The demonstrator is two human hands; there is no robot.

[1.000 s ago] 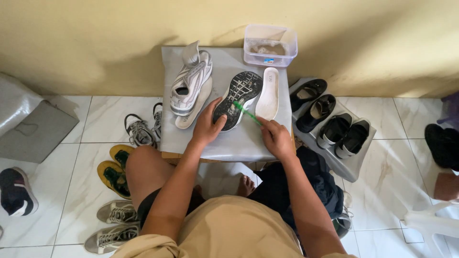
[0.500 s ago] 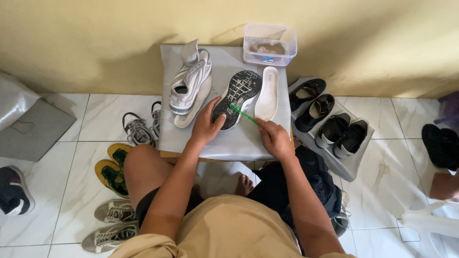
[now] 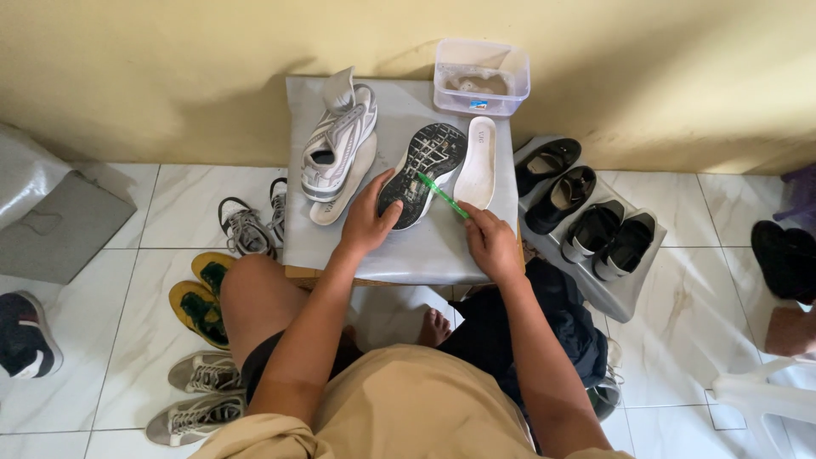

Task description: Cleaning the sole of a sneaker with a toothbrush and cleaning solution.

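Scrubbing is the work in hand, and it looks best done with short strokes along the tread grooves while the shoe is kept pinned flat. The upturned shoe [image 3: 422, 173] lies sole-up near the middle of the low table [image 3: 442, 255], toe toward the back edge. The left hand [image 3: 367, 223] presses on its heel end, fingers spread and curled over the rim of the sole; a firm hold there should stop the shoe from skating on the grey covering. The right hand [image 3: 491, 242] is closed around the handle of a green toothbrush [image 3: 440, 195], whose head reaches onto the dark tread. Keeping the bristles angled into the grooves would, I judge, lift more dirt than sweeping across them.

Yellow wall runs behind everything, and white marble-patterned floor tiles spread all around. The table stands against that wall, wrapped in a grey sheet. At its left edge a grey-white sneaker [image 3: 338, 136] rests on its side over a pale insole. A white insole [image 3: 478, 163] lies just beside the upturned shoe, toward the right edge. A clear plastic tub [image 3: 481, 76] of cloudy water sits at the back right corner. To the right, on the floor, a grey tray [image 3: 608, 293] carries black shoes. Left of the table lie grey sneakers [image 3: 246, 225] and yellow-green sandals [image 3: 200, 297].
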